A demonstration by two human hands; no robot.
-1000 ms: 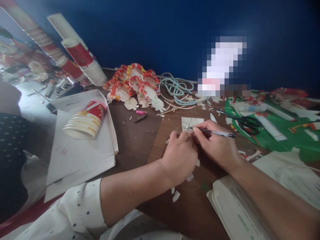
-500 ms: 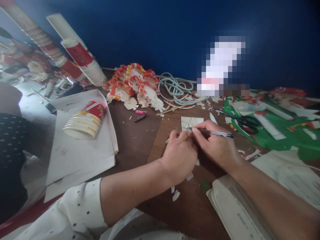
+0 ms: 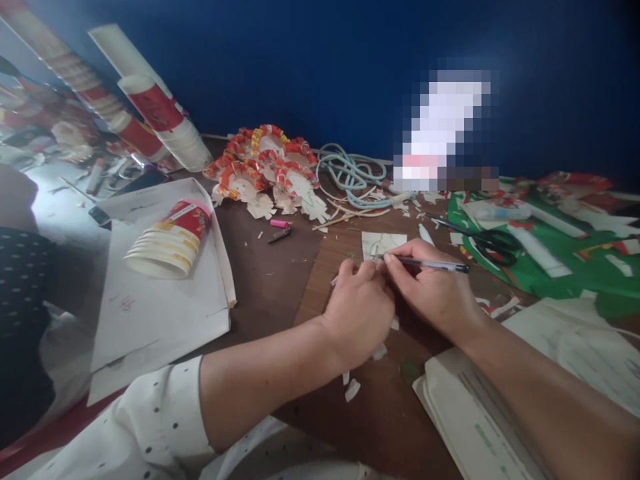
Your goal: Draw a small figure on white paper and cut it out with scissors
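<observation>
At the left, from where I stand, nested paper cups (image 3: pixel 170 240) lie on their side on white cardboard (image 3: pixel 160 333), whose raised right edge probably stops them rolling onto the table (image 3: pixel 270 280). Cut-paper figures (image 3: pixel 270 170) are heaped against the wall, apparently to spare working room in front. The left hand (image 3: pixel 360 310) is curled, knuckles up, at the near edge of the paper piece (image 3: pixel 384 241), seemingly to steady it; its fingertips are hidden, so I cannot tell whether it grips. The paper lies flat on the table, just beyond both hands and bearing drawn lines. The right hand (image 3: pixel 433 280) has thumb and fingers closed on the pen (image 3: pixel 437 265), low near the tip, presumably for fine control. Farther right, scissors (image 3: pixel 493 245) rest partly on a green sheet (image 3: pixel 560 283), clear of the pen but within reach.
</observation>
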